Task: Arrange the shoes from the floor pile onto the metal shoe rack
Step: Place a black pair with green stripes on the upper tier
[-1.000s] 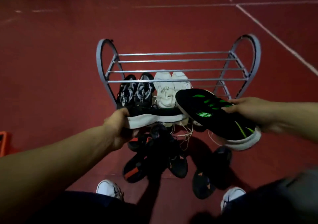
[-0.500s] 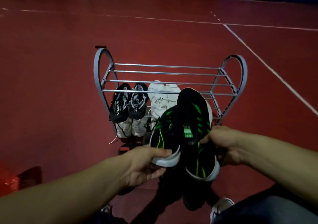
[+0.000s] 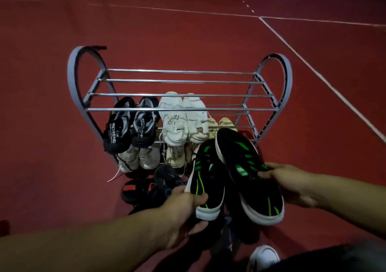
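Observation:
The metal shoe rack (image 3: 179,81) stands on the red floor ahead of me. A black-and-grey pair (image 3: 129,125) and a white pair (image 3: 183,119) sit on its middle shelf, with pale shoes (image 3: 137,159) on the shelf below. My left hand (image 3: 181,211) grips the heel of a black shoe with green stripes (image 3: 205,179). My right hand (image 3: 292,185) grips the side of the matching black-and-green shoe (image 3: 248,171). Both shoes point toward the rack's right half, toes just in front of it. Dark shoes of the floor pile (image 3: 150,186) lie beneath my hands.
The rack's top shelf bars carry nothing. A beige pair (image 3: 221,123) peeks out on the right of the rack behind the held shoes. My white shoe (image 3: 264,256) shows at the bottom edge. White court lines (image 3: 321,79) cross the floor to the right.
The two black-and-green shoes have turned from lying crosswise to pointing side by side at the rack, and both hands have carried them forward toward its right half.

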Demonstrator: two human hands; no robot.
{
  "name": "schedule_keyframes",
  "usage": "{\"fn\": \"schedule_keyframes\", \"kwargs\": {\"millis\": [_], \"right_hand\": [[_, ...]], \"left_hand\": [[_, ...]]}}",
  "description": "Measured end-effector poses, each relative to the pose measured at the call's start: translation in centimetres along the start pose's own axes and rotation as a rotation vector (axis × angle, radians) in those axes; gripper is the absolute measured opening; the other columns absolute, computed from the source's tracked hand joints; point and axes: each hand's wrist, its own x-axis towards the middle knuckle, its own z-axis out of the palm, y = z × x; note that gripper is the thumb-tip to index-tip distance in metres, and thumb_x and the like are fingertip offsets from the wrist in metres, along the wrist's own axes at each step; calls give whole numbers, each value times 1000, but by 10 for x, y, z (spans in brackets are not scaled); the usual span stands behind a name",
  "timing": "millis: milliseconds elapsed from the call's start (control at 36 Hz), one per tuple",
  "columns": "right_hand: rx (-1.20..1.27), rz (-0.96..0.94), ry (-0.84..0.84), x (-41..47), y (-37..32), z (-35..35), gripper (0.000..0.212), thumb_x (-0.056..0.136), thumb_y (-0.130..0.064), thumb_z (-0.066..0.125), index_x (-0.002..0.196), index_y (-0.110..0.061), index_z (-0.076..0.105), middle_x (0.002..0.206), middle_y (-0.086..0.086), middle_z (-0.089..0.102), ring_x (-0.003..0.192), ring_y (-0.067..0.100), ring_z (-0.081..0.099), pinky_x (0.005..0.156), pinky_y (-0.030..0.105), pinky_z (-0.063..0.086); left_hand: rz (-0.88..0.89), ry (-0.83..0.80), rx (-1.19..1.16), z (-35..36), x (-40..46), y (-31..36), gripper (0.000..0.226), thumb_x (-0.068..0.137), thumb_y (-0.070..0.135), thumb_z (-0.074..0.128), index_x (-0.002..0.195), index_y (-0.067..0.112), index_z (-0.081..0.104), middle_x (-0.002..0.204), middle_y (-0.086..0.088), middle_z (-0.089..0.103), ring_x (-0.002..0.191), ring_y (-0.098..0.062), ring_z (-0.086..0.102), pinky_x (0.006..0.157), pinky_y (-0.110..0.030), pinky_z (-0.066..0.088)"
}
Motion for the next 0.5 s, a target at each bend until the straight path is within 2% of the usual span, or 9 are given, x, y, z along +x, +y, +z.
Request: {"fn": "schedule_keyframes", "kwargs": {"millis": [83, 194, 250, 306, 389, 444, 500], "right_hand": [[66, -128, 105, 22, -4, -15, 25, 99, -10, 51, 118, -14, 67, 105, 12, 74, 93, 26, 71, 69, 32, 54], [154, -295, 195, 63, -25, -22, 26, 98, -23, 57, 121, -15, 66, 108, 8, 73, 97, 25, 70, 82, 36, 56], [248, -352, 223, 87, -37, -20, 16, 96, -22, 60, 110, -17, 68, 103, 6, 72, 94, 22, 69, 85, 35, 56], [350, -356, 221, 112, -44, -17, 8, 93, -20, 65, 98, -15, 69, 98, 9, 74, 89, 26, 71, 83, 39, 57], [519, -323, 232, 146, -41, -19, 10, 86, -19, 72, 88, -10, 70, 94, 13, 75, 89, 32, 72, 84, 46, 57], [632, -234, 260, 161, -31, -20, 25, 79, -22, 77, 95, -4, 72, 102, 16, 74, 92, 35, 71, 85, 50, 57], [758, -117, 271, 167, -17, -16, 40, 76, -23, 77, 110, -2, 68, 110, 20, 71, 93, 38, 71, 82, 58, 57]], "left_hand": [[66, 0, -48, 20, 28, 20, 44, 86, 15, 68, 124, 27, 50, 123, -10, 64, 104, -31, 65, 72, -38, 55], [84, 14, -112, 58, 73, 45, 38, 93, 16, 63, 124, 30, 47, 119, -5, 64, 85, -23, 64, 60, -30, 50], [134, 39, -156, 73, 99, 57, 34, 94, 15, 61, 122, 29, 49, 112, -4, 66, 82, -22, 64, 57, -28, 49], [188, 66, -218, 82, 129, 70, 34, 94, 13, 60, 125, 25, 50, 112, -5, 68, 84, -23, 67, 56, -28, 49], [192, 75, -305, 90, 162, 87, 34, 94, 16, 60, 127, 22, 54, 114, -8, 70, 80, -23, 70, 47, -22, 50], [162, 102, -332, 94, 176, 88, 36, 90, 19, 65, 126, 20, 57, 117, -10, 69, 86, -26, 70, 46, -22, 51], [126, 116, -344, 96, 188, 82, 45, 87, 21, 70, 128, 9, 57, 117, -13, 70, 84, -25, 71, 47, -21, 51]]}}
